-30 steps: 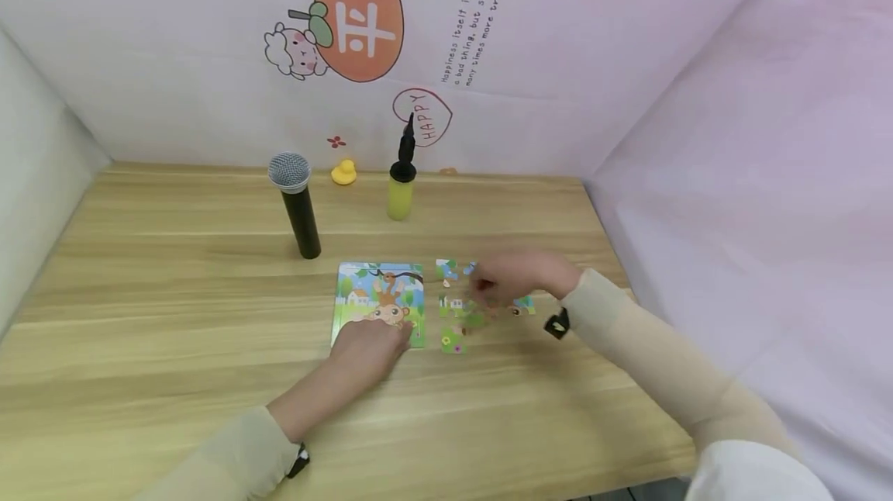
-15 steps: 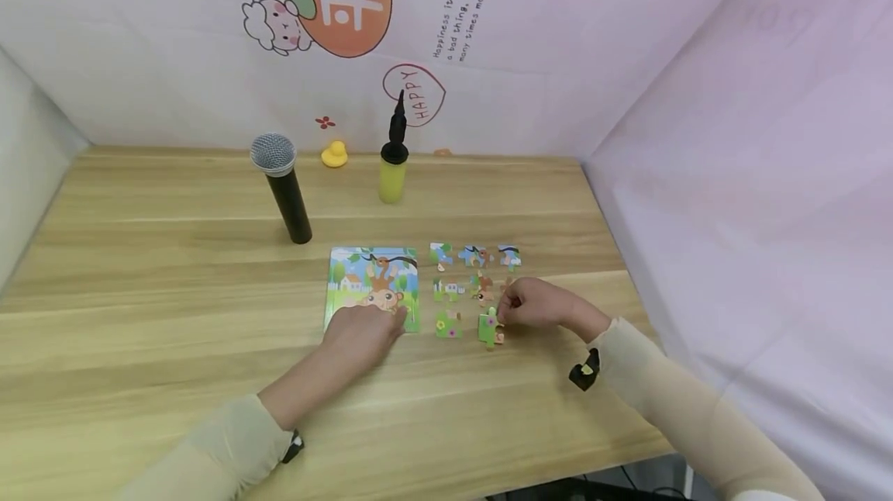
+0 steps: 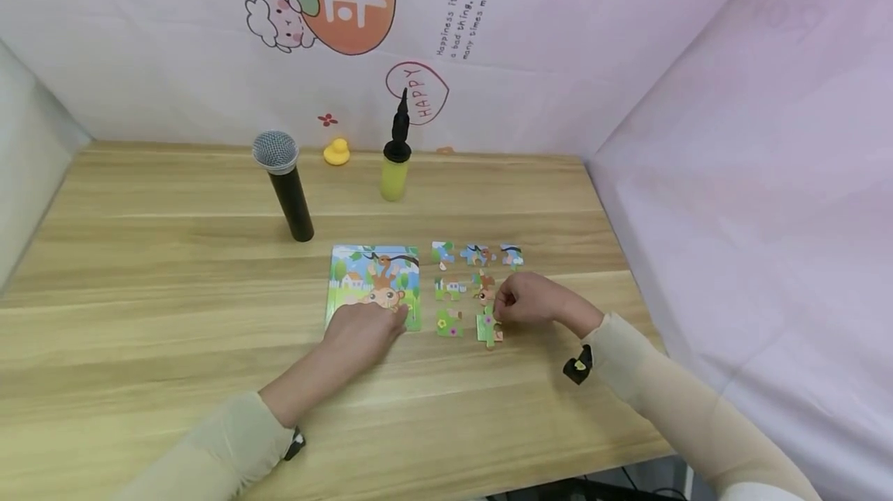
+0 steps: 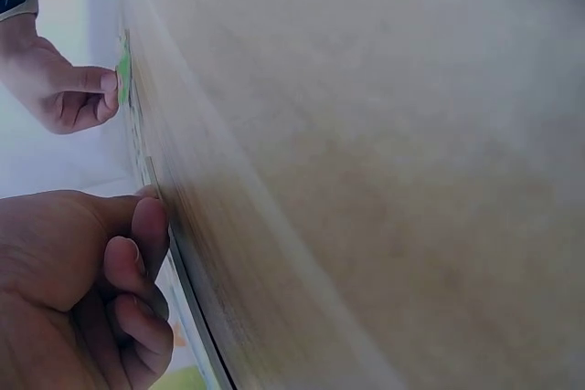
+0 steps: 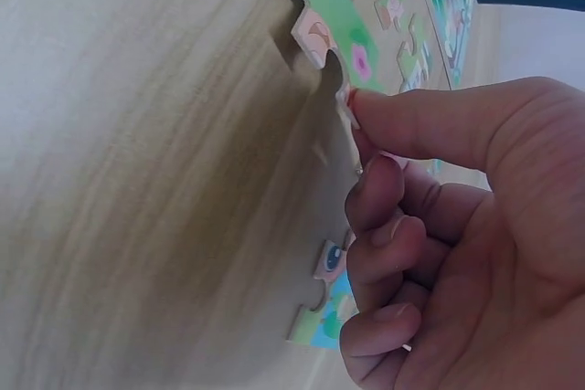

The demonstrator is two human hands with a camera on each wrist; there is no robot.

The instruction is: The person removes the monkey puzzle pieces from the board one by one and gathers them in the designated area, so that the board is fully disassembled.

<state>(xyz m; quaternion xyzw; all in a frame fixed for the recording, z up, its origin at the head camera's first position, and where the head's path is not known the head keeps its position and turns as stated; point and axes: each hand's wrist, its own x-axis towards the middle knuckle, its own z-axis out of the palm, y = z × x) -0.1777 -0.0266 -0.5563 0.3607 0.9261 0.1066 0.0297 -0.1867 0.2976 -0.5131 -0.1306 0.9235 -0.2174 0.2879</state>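
Observation:
My left hand (image 3: 366, 334) lies over the lower edge of a square picture puzzle board (image 3: 377, 259) showing a hanging monkey. Its index finger reaches straight to the board's lower right corner; the other fingers curl, as the left wrist view shows (image 4: 82, 289). To the right, my right hand (image 3: 540, 301) pinches a green jigsaw piece (image 3: 487, 324) with a pink flower between thumb and index finger. That jigsaw piece (image 5: 343, 29) stands tilted up off the table in the right wrist view, its remaining fingers curled. A monkey-face piece (image 3: 484, 290) lies right beyond it.
Several loose jigsaw pieces (image 3: 477, 256) lie in rows right of the board. Behind stand a microphone (image 3: 289, 195), a yellow rubber duck (image 3: 337, 152) and a yellow-and-black pump (image 3: 395, 167). Fabric walls (image 3: 523, 98) bound the wooden table (image 3: 174, 291) at the back and sides.
My right hand came down from above the upper pieces and took hold of the green jigsaw piece in the bottom row. My left hand stays on the board. The head view tilted slightly.

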